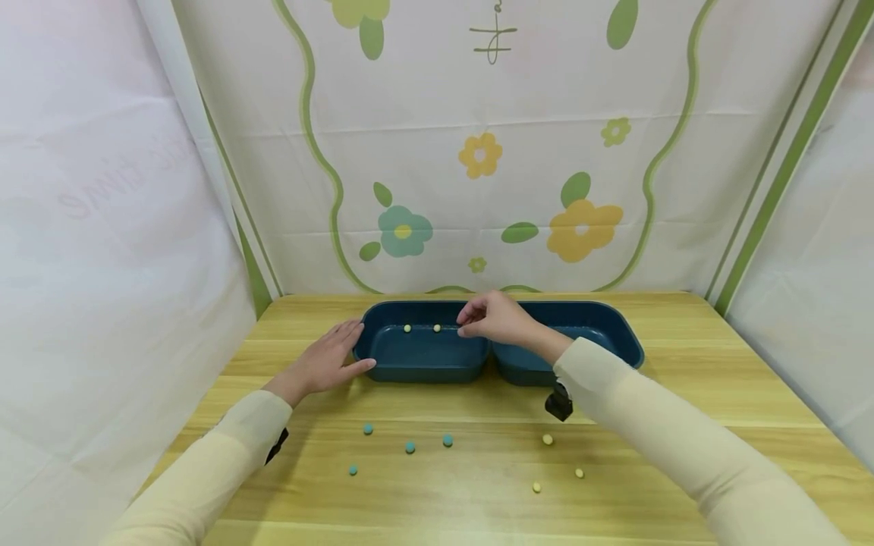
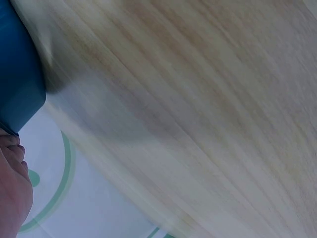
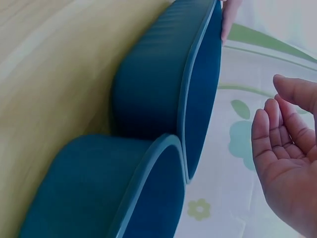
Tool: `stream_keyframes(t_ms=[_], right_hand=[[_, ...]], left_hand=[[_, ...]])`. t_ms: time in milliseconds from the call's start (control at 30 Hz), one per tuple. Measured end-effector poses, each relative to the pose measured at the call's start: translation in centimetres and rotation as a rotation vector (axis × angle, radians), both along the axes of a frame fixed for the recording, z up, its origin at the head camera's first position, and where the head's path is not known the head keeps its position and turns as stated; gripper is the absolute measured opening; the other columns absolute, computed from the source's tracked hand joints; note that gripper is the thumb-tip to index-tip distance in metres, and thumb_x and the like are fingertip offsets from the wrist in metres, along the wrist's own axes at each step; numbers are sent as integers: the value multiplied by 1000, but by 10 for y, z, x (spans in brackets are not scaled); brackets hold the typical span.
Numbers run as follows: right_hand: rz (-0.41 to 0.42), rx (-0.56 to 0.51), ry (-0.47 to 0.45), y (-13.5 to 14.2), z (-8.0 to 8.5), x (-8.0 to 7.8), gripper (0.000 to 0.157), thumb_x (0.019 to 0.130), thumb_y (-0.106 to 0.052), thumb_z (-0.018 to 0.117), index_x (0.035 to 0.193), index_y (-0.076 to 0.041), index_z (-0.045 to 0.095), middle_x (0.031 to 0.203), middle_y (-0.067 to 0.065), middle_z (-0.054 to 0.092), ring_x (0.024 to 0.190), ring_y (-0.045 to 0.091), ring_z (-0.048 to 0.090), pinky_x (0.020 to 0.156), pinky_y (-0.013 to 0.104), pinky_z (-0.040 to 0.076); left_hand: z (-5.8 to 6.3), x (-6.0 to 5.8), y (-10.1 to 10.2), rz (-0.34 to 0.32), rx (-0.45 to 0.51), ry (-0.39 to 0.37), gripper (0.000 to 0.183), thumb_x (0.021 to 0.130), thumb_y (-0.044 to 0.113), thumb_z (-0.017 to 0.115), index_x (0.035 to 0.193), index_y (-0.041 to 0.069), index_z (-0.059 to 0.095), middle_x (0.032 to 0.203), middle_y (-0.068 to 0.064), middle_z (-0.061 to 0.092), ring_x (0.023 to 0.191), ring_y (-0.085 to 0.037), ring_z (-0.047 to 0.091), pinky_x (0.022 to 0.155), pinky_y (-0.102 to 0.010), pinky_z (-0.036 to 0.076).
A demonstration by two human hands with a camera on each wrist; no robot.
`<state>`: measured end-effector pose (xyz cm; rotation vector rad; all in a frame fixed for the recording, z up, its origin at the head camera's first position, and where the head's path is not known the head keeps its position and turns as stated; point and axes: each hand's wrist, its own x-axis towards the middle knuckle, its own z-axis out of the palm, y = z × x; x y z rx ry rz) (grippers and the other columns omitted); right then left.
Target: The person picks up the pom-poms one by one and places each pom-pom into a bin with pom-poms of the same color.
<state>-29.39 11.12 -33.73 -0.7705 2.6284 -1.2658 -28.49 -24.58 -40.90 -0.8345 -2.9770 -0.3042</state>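
Observation:
Two dark blue oblong bins stand side by side on the table. My left hand (image 1: 331,360) rests on the outer end of the left bin (image 1: 423,373), fingers extended along its rim. Above that bin's right end hovers my right hand (image 1: 501,318), fingers loosely bent. In the right wrist view the thumb (image 3: 297,91) stands apart from the fingers, and nothing shows between them. Inside the left bin lie two small pale yellow balls, a left one (image 1: 407,328) and a right one (image 1: 437,328). The right bin (image 1: 614,334) is partly hidden behind my right wrist.
Several small blue balls, one of them a larger-looking one (image 1: 447,440), lie on the wooden table (image 1: 478,512) at the front left. Three pale yellow ones, including a rear one (image 1: 548,439), lie front right. A flower-printed white cloth (image 1: 437,159) hangs behind the bins.

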Motion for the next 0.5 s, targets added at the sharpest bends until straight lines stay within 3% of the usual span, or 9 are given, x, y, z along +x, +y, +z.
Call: stream_keyframes(t_ms=[500], right_hand=[[81,6,26,39,-5,42,12,86,-16,76,95,-9,72,85,-2,68,77,16,64,70,31,55]], left_hand=[[-1,-1,-2,-9,16,-1,89,96,62,43,151,-5,23,157,-20,20,145,-34,16,117,-48,13]])
